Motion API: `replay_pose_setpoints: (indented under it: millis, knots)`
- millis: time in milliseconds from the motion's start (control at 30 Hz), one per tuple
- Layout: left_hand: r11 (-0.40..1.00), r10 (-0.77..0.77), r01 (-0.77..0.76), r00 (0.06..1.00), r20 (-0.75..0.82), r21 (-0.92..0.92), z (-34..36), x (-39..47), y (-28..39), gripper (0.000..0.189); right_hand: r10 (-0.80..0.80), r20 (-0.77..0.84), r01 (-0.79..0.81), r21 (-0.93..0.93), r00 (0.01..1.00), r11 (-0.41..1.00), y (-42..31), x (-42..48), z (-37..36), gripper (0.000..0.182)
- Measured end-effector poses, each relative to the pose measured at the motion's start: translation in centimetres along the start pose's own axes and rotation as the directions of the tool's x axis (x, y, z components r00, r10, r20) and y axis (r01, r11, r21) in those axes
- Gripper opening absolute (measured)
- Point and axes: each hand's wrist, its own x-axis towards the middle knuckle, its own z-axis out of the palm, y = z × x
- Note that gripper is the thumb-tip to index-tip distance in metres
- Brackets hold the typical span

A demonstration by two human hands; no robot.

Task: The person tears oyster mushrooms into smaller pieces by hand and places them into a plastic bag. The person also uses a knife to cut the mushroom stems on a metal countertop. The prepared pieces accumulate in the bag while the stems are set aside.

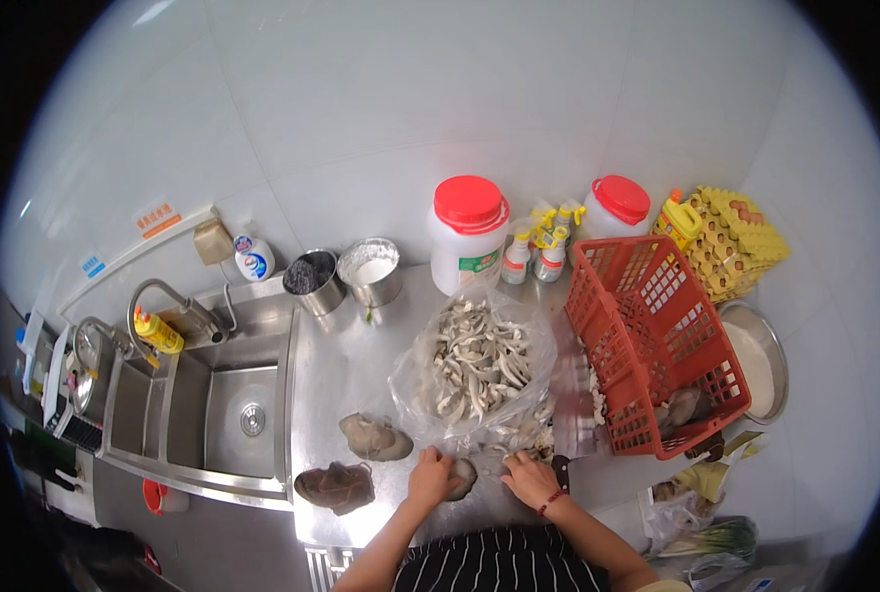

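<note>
My left hand (431, 479) rests against a grey oyster mushroom (463, 479), its fingers curled around the mushroom's near side. My right hand (531, 482), with a red bracelet at the wrist, is low over the steel counter, close to mushroom scraps (540, 450); whether its fingers hold a piece is unclear. Just right of it lies a cleaver (577, 425) with a black handle. Beyond both hands sits a clear plastic bag (403, 381) full of torn mushroom strips (480, 355). To the left lie a mushroom clump (374, 437) and a brown, crumpled item (334, 488).
A red plastic basket (617, 325) with mushrooms inside stands right, beside a metal basin (779, 362). Red-lidded tubs (469, 229), spray bottles (549, 260), steel pots (369, 270) and egg trays (743, 240) line the wall. A double sink (221, 422) adjoins left.
</note>
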Motion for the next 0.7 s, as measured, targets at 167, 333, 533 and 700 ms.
replay_pose_setpoints:
  millis: [167, 333, 533, 700]
  knots:
    - [0.981, 0.095, -0.109, 0.991, -0.092, -0.159, 1.2, -1.5, -1.8, 0.037, -0.082, -0.129, 0.118, 0.309, 0.988, 0.944, 0.4, -0.9, -1.2, 0.025]
    - [0.727, -0.184, 0.061, 0.977, -0.109, -0.684, -2.8, -1.7, 2.2, 0.034, -0.144, 0.006, 0.053, 0.914, 0.99, 0.402, 0.1, 0.5, 4.5, 0.051]
    - [0.498, -0.132, 0.014, 0.989, -0.06, -0.867, -6.9, -2.4, 7.1, 0.046, 0.059, -0.208, 0.167, 0.898, 0.976, 0.408, -4.2, -0.5, -4.2, 0.034]
    - [0.602, 0.051, -0.265, 0.954, -0.295, -0.753, -8.4, -0.2, 8.3, 0.03, 0.065, -0.31, 0.282, 0.919, 0.948, 0.275, -5.3, -2.4, -10.4, 0.047]
